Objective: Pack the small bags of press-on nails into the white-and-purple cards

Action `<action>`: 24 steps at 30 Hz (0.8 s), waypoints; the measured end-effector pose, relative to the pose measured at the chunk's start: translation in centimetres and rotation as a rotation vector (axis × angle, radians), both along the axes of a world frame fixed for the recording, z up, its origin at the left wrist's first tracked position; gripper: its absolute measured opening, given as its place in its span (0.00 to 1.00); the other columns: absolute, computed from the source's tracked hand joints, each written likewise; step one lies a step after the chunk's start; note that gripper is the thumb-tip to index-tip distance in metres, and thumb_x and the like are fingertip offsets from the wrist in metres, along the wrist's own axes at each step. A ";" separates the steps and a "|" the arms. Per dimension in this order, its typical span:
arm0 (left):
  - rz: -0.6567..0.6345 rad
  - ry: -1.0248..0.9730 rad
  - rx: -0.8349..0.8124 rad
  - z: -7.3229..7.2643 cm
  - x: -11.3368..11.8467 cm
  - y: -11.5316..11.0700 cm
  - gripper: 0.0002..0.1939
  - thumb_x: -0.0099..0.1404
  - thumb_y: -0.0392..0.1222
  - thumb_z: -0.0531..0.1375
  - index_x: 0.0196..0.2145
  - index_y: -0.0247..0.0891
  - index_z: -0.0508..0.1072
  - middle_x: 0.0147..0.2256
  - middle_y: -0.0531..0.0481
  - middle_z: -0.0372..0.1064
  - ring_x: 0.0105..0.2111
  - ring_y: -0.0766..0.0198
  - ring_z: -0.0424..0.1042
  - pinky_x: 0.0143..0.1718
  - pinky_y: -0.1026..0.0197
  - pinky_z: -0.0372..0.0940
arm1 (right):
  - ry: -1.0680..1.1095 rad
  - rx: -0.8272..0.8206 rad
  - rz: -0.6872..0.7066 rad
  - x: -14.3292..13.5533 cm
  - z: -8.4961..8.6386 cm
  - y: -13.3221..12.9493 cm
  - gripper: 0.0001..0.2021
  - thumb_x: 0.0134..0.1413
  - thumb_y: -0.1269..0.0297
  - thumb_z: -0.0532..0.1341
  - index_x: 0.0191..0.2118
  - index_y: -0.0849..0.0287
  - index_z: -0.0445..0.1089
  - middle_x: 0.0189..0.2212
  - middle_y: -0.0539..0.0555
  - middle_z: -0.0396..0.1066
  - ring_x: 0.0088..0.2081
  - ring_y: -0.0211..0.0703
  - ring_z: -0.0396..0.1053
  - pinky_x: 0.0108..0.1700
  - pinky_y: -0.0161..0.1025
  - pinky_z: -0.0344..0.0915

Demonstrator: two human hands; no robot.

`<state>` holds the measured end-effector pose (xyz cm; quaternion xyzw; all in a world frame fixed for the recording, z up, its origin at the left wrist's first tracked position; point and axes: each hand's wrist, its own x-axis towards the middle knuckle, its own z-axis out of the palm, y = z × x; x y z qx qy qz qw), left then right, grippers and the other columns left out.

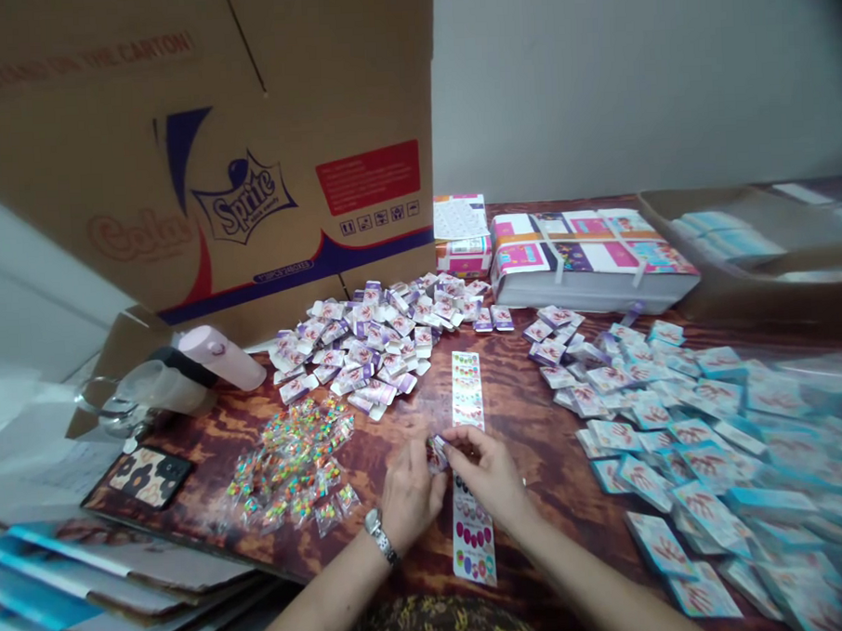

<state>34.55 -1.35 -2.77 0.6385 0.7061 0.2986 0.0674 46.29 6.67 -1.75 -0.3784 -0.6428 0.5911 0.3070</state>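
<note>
Between both hands, above the middle of the table, is a small purple-and-white printed box (pixel 437 452). My left hand (pixel 409 491), with a metal watch on its wrist, grips its left side with closed fingers. The fingers of my right hand (pixel 492 475) pinch it from the right. Beneath the hands lies a long strip of colourful nail stickers (pixel 467 392), partly covered by my right hand. Small clear packets of multicoloured candy (pixel 292 465) are heaped to the left. Farther back is a pile of purple-and-white small boxes (pixel 366 346), several with flaps standing up.
Many blue-and-white small boxes (pixel 706 461) spread over the right side. A large brown carton (pixel 273 127) stands at the back left, and a strapped printed stack (pixel 593 261) at the back. A phone (pixel 149 476) and pink bottle (pixel 220 357) lie left. An open carton (pixel 726 279) is far right.
</note>
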 end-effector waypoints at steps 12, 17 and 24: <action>0.011 0.172 -0.011 -0.5 0.5 0.1 0.29 0.60 0.31 0.49 0.59 0.29 0.50 0.52 0.35 0.60 0.50 0.52 0.63 0.49 0.50 0.61 | -0.157 0.410 -0.024 0.4 1.8 -1.3 0.11 0.56 0.71 0.52 0.41 0.56 0.69 0.37 0.54 0.70 0.41 0.43 0.67 0.43 0.39 0.62; 0.000 0.137 -0.048 -0.7 0.6 -0.1 0.30 0.62 0.31 0.48 0.61 0.28 0.44 0.55 0.34 0.56 0.54 0.51 0.58 0.52 0.47 0.57 | -0.167 0.344 0.045 0.6 1.8 -0.1 0.09 0.53 0.71 0.54 0.38 0.56 0.70 0.34 0.52 0.70 0.37 0.42 0.67 0.41 0.38 0.63; 0.005 0.107 -0.084 -0.8 0.9 -0.3 0.32 0.63 0.33 0.48 0.62 0.27 0.39 0.56 0.32 0.54 0.53 0.52 0.58 0.52 0.49 0.57 | -0.129 0.264 0.079 0.6 1.1 0.4 0.09 0.53 0.71 0.54 0.37 0.57 0.70 0.33 0.51 0.70 0.36 0.40 0.67 0.39 0.37 0.63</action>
